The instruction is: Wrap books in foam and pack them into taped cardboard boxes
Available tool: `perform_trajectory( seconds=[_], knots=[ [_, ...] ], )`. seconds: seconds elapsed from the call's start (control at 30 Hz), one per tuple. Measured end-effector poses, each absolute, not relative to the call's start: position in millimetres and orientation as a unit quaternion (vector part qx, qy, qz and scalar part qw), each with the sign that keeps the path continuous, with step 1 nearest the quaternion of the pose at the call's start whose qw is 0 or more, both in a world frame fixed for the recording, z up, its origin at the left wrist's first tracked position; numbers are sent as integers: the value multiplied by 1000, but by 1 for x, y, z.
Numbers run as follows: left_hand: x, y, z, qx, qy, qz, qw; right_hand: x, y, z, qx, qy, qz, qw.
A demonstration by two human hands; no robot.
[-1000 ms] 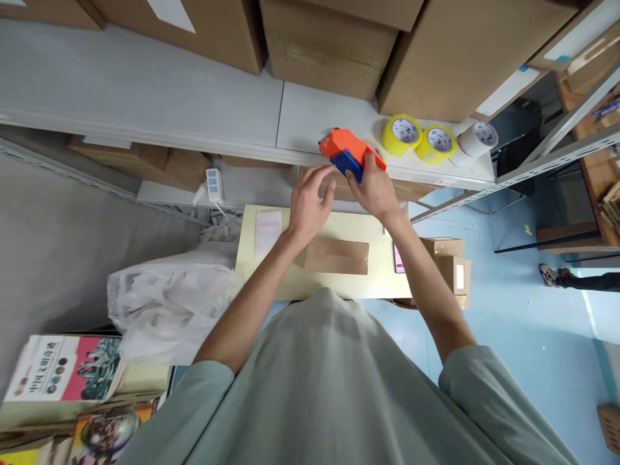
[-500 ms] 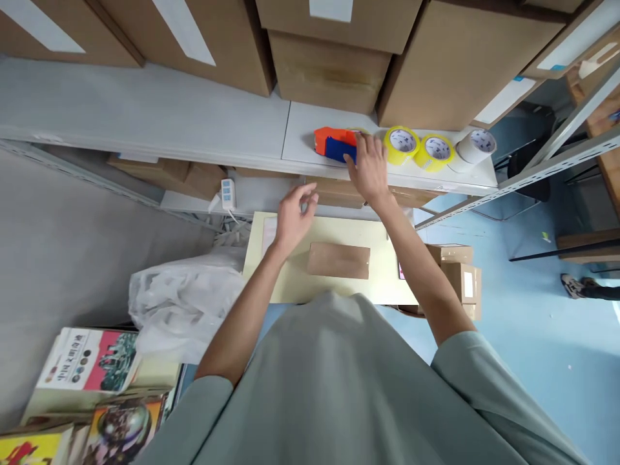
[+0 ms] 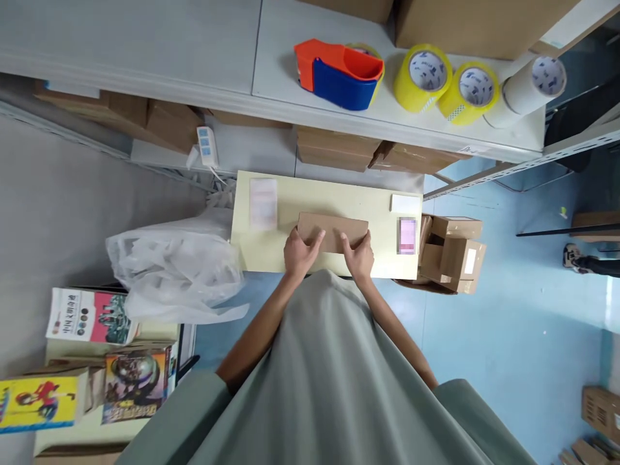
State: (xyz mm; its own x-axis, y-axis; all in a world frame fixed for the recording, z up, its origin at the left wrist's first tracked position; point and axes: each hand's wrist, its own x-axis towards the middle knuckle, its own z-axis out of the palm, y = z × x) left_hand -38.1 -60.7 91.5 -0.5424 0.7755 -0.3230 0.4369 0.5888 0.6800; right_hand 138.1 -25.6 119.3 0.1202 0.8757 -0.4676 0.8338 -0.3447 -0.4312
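Observation:
A small flat cardboard box (image 3: 332,232) is at the near side of the pale yellow table (image 3: 264,248). My left hand (image 3: 299,253) grips its left end, thumb on top and fingers round the edge. At the right end my right hand (image 3: 359,257) grips it the same way. On the shelf above stands an orange and blue tape dispenser (image 3: 336,74) with a yellow roll of tape in it, out of both hands. A printed sheet (image 3: 263,203) lies to the left on the table, and a phone-like thing with a pink screen (image 3: 407,235) to the right.
Two yellow tape rolls (image 3: 422,77) and white rolls (image 3: 527,90) stand on the grey shelf (image 3: 194,45). Left of the table hangs a white plastic bag (image 3: 174,271), above stacked books (image 3: 90,316). Cardboard boxes (image 3: 455,258) sit at the right. A person's shoe (image 3: 571,256) shows far right.
My right hand has let go of the tape dispenser, which stays on the shelf. Both hands have come down to the cardboard box and taken its ends. The view has tilted downward.

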Motion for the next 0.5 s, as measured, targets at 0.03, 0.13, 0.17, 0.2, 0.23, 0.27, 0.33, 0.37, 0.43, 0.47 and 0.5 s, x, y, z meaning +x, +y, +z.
perform_trajectory(
  seconds=[0.03,0.13,0.17,0.2,0.23,0.27,0.33,0.37,0.43,0.47,0.5],
  knots=[
    [-34,-58,93,356,848,258,296,135,-26,117,-753,-566,333,43],
    [-31,-49,95,338,877,205,272,131,-26,107,-758,-548,341,94],
    [-31,-47,95,332,884,191,268,132,-26,103,-758,-543,344,112],
    [-33,-45,95,328,889,182,264,133,-27,99,-756,-539,348,130],
    [-34,-44,94,326,891,179,261,136,-28,95,-753,-537,352,147],
    [-36,-44,93,326,891,182,259,139,-28,92,-747,-535,358,164],
    [-42,-45,91,328,886,199,261,147,-29,86,-733,-529,380,195],
    [-45,-47,90,328,882,211,264,152,-29,84,-725,-524,394,210],
    [-53,-53,87,336,866,249,274,162,-27,80,-705,-512,428,240],
    [-57,-55,85,344,854,272,281,168,-26,78,-694,-506,444,255],
    [-62,-58,83,353,840,293,289,172,-25,77,-681,-503,459,270]
  ],
)
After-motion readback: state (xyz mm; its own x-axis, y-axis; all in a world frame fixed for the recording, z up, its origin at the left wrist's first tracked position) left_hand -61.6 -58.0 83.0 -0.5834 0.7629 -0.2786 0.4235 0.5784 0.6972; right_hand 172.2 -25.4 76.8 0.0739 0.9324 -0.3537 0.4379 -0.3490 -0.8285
